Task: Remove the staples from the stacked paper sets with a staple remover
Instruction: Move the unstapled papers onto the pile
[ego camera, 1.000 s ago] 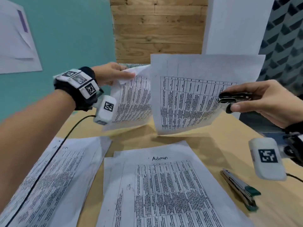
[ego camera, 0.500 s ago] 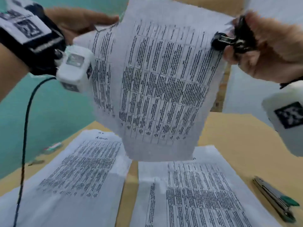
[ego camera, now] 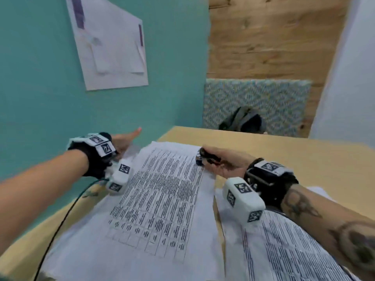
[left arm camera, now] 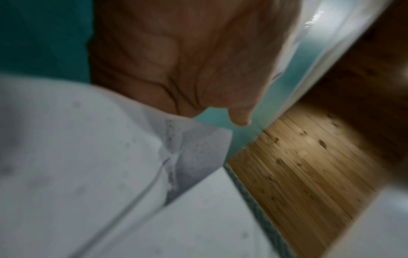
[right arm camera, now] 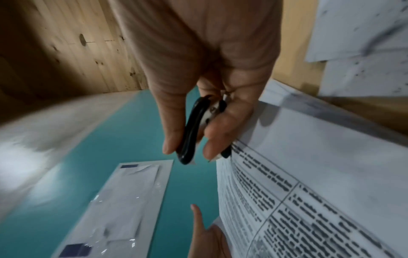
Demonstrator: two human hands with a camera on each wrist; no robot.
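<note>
Gripping the staple remover [ego camera: 205, 158], the right hand [ego camera: 227, 164] meets a paper set [ego camera: 162, 191]; left hand [ego camera: 123, 141] open, holding its corner; more sets likely remain.

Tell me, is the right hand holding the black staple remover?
Yes, the right hand pinches the black staple remover between thumb and fingers beside the printed sheet.

Soft, even indoor light fills the head view, with no harsh glare. Straight lines bow near the edges from the wide lens, and the printed sheet [ego camera: 162, 199] looks smeared, its text unreadable. The left wrist view is dim and heavily blurred; the left hand [left arm camera: 187, 57] and paper [left arm camera: 88, 157] are out of focus. In the right wrist view, the right hand [right arm camera: 205, 73] casts a faint shadow on the page, and the left edge streaks with motion blur.
</note>
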